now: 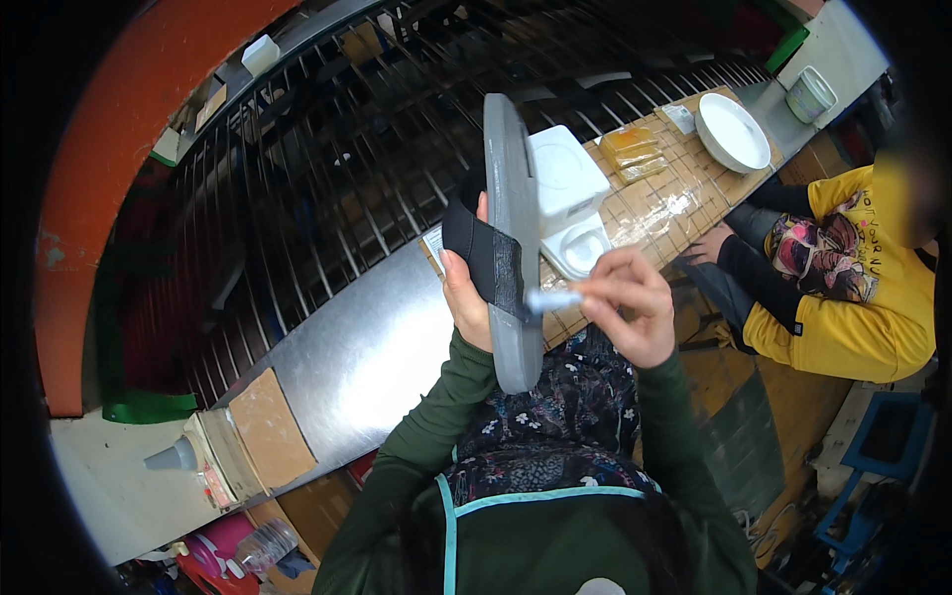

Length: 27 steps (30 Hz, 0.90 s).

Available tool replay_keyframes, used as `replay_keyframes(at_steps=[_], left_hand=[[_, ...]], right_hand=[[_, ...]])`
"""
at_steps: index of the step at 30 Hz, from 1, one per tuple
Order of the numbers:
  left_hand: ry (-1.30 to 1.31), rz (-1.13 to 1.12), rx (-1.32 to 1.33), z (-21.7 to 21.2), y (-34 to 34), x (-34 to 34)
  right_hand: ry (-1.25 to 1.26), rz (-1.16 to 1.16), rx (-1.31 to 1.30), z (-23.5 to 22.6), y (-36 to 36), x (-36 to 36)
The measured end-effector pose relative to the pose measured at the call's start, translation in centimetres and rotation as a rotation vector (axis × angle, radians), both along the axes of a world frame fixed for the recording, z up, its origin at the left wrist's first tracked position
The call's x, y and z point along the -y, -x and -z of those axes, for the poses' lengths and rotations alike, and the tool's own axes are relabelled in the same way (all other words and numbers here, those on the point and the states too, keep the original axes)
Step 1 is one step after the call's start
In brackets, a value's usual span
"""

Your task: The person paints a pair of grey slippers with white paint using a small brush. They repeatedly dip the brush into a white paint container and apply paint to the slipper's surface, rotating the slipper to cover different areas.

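My left hand (466, 302) is closed around a slide sandal (503, 198) with a grey sole and a wide black strap. Its thumb presses on the strap, while some fingers pass behind it. The sandal stands on edge, toe end up. My right hand (635, 307) pinches a small pale-blue stick-like tool (557, 299), smeared by motion. The tool's whitish tip meets the sandal near the strap's lower edge; whether it is a brush I cannot tell. Just beyond the sole sit a white lidded box (570, 169) and a small white dish (578, 246).
A metal rack (327, 188) runs across the far side behind a shiny metal tabletop (362, 337). Yellowish blocks (632, 154) and a white bowl (733, 132) rest on the board (654, 213). A person in a yellow top (843, 297) sits at the right.
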<state>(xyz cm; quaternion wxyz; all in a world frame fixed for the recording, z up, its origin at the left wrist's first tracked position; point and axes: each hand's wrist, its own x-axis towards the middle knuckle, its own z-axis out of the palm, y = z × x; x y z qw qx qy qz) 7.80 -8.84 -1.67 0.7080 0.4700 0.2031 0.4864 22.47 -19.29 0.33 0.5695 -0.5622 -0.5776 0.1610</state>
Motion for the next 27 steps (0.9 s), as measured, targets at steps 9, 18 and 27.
replay_keyframes(at_steps=[9, 18, 27], left_hand=[[0.247, 0.039, 0.254, -1.7, 0.5, 0.4], [-0.195, 0.384, -0.205, -0.4, 6.2, 0.8], [-0.789, 0.083, -0.401, 2.6, 5.3, -2.4]], right_hand=[[0.097, -0.186, -0.142, 0.4, 1.6, 0.6], [0.216, -0.086, -0.396, 2.1, 1.1, -0.2], [0.081, -0.036, -0.162, 1.1, -0.1, -0.2]])
